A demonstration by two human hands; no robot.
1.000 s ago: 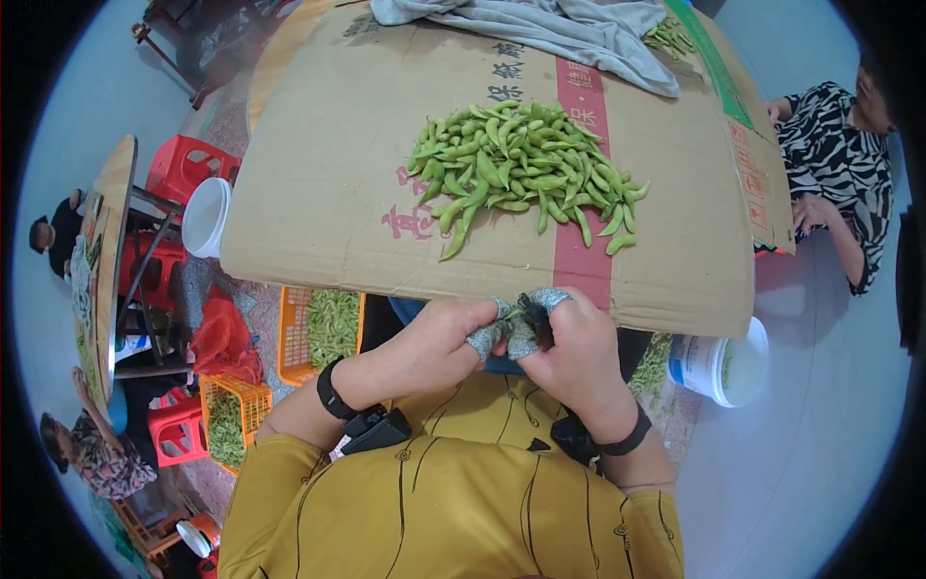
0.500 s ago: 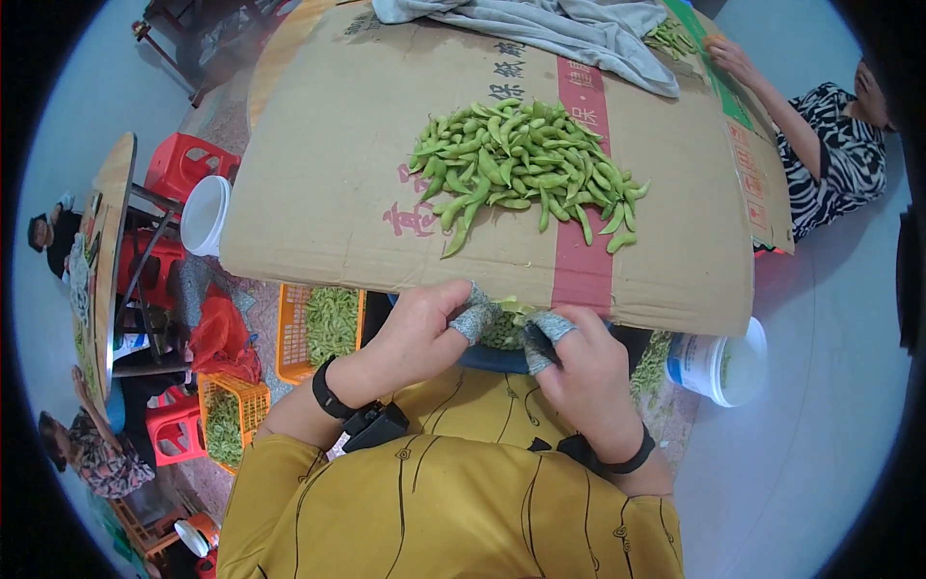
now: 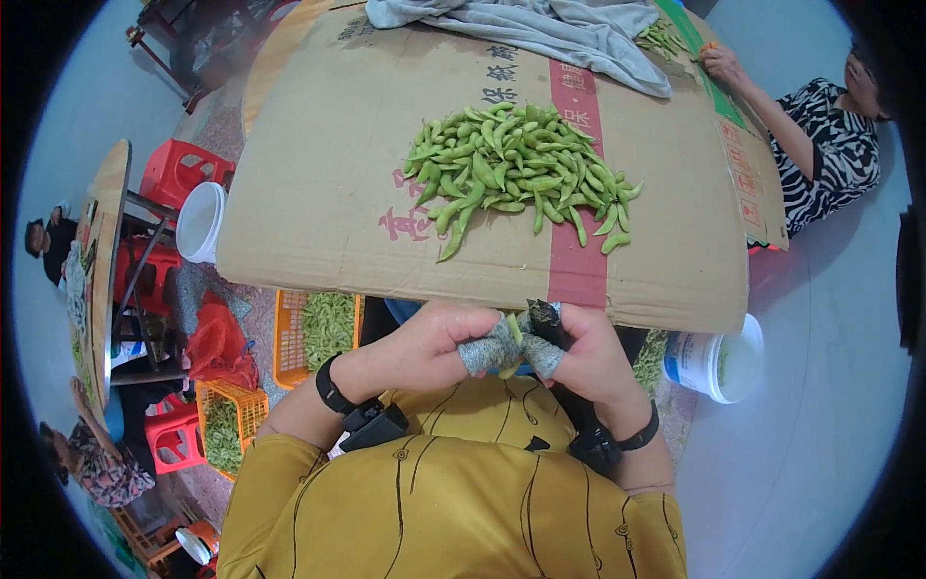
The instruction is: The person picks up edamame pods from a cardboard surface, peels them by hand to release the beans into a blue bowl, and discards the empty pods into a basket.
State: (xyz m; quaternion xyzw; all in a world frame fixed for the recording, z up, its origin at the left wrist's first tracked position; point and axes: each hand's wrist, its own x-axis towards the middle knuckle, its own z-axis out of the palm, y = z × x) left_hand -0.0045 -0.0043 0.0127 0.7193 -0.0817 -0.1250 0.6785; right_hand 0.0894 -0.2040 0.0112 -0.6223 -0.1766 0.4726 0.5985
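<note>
My left hand [image 3: 445, 340] and my right hand [image 3: 589, 350] meet just below the near edge of a cardboard sheet [image 3: 328, 203]. Grey cloth wraps cover their thumbs and fingers. Both are closed, pinching a green soybean pod [image 3: 514, 330] between the wrapped tips. A heap of green soybean pods [image 3: 521, 164] lies on the cardboard ahead of them. Beneath my hands is a blue container [image 3: 401, 310], mostly hidden, so its contents do not show.
Left are an orange crate of pods [image 3: 328, 333], a second orange crate [image 3: 227, 425], a red bag [image 3: 220, 340] and a white bucket [image 3: 201, 222]. Another white bucket [image 3: 714, 362] stands right. A grey cloth [image 3: 540, 34] lies at the far edge; a co-worker's hand [image 3: 721, 66] works far right.
My hands have come closer together and slightly lower, with the pod now between them. They cover the shelled beans that showed in the blue container. The view has shifted a little.
</note>
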